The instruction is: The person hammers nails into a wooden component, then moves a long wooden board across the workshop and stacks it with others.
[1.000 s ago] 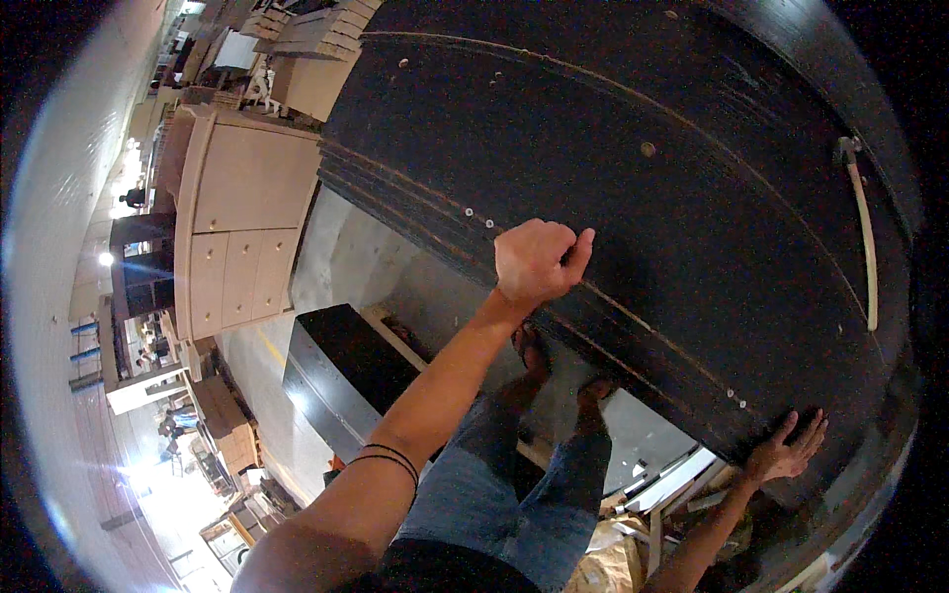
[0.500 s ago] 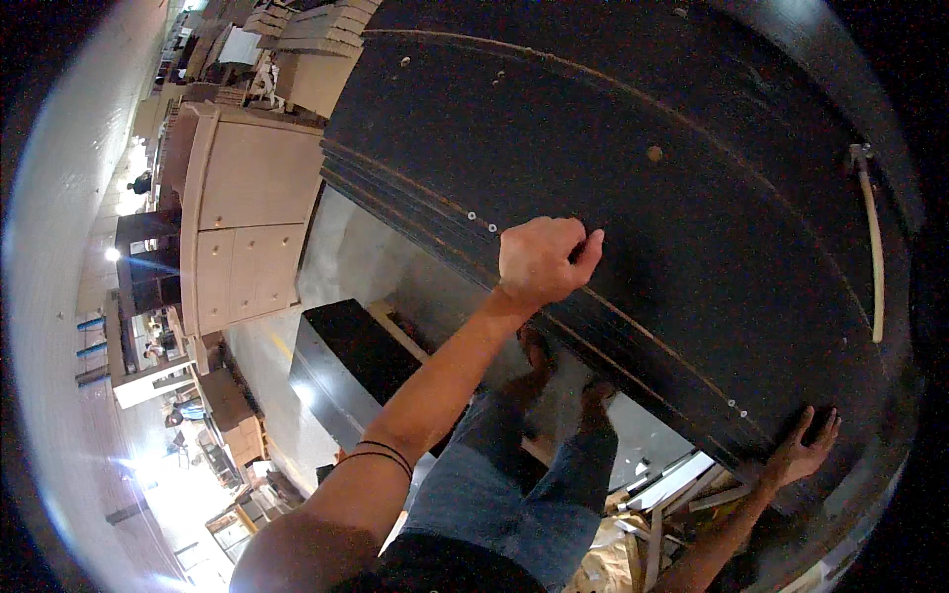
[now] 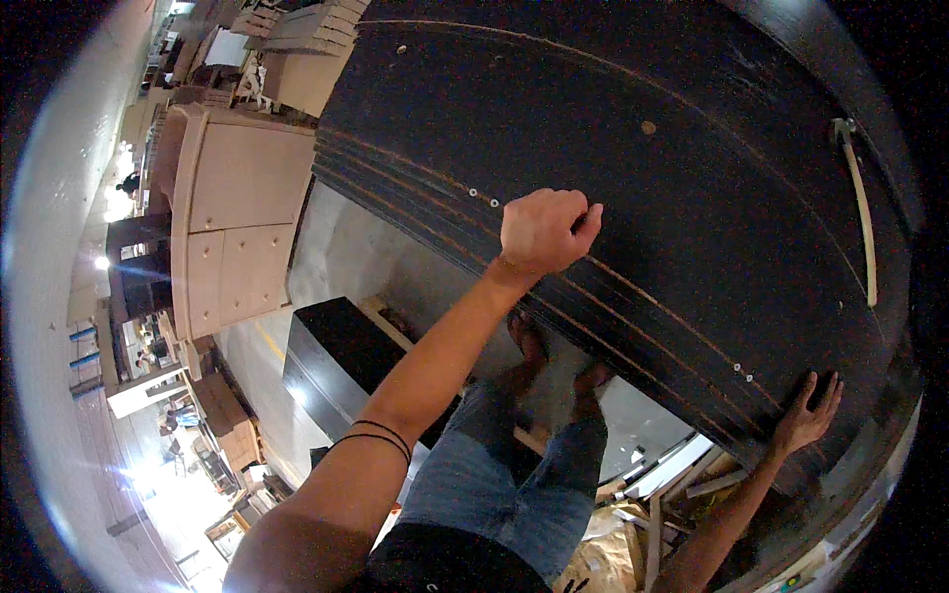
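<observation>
A large black panel (image 3: 593, 128) lies flat before me, on top of a stack whose layered brown edges (image 3: 395, 193) face me. My left hand (image 3: 549, 232) is closed in a fist at the near edge of the top panel. Whatever is inside its fingers, if anything, is hidden. My right hand (image 3: 809, 415) rests farther right on the black surface, near that edge, with its fingers apart. Two pairs of small pale round fittings (image 3: 483, 198) sit along the edge, one pair left of each hand. A round brown hole or spot (image 3: 648, 127) shows mid-panel.
A slim pale-handled tool (image 3: 860, 217), perhaps a hammer, lies at the far right. A black box-like piece (image 3: 346, 361) stands on the floor at left, beyond it a light brown cabinet (image 3: 242, 217). Wood scraps (image 3: 657, 534) and crumpled paper lie below the right forearm.
The panels and both hands sit slightly higher in the picture, and more of the layered edges shows. My left hand keeps its fist; my right hand still lies spread on the panel.
</observation>
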A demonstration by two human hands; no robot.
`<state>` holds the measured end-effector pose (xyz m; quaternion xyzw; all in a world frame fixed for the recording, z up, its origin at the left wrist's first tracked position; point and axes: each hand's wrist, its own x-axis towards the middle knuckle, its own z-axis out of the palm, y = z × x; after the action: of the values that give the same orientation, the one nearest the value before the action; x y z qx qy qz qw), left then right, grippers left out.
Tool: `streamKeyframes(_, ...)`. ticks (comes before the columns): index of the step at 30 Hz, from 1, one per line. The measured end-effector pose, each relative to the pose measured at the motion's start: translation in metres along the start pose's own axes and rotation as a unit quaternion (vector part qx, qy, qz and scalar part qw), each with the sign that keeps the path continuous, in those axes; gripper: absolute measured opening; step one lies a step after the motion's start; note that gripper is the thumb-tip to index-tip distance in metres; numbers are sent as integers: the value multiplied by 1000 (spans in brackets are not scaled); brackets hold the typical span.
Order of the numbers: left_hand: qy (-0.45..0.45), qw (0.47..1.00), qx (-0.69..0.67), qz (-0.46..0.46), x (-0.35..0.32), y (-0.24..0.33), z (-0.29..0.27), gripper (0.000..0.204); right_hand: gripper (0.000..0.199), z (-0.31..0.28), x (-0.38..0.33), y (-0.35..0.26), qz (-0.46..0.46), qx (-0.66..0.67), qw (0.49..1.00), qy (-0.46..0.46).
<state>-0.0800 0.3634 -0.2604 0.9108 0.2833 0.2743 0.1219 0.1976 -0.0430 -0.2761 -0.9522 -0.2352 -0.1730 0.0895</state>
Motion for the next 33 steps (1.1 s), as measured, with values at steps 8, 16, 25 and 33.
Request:
streamKeyframes(8, 40, 999, -1, -13, -49, -19, -30, 28, 51, -12, -49, 16, 65, 61, 995, 44)
streamKeyframes(16, 144, 803, 18, -578, -121, -54, -64, 46, 54, -10, -155, 147, 284, 135, 949, -2)
streamKeyframes(25, 94, 609, -428, -661, -134, -69, -65, 49, 68, -28, -161, 124, 366, 133, 921, -26)
streamKeyframes(33, 105, 606, -481, -625, -140, -81, -64, 42, 72, -8, -170, 181, 245, -109, 957, -113)
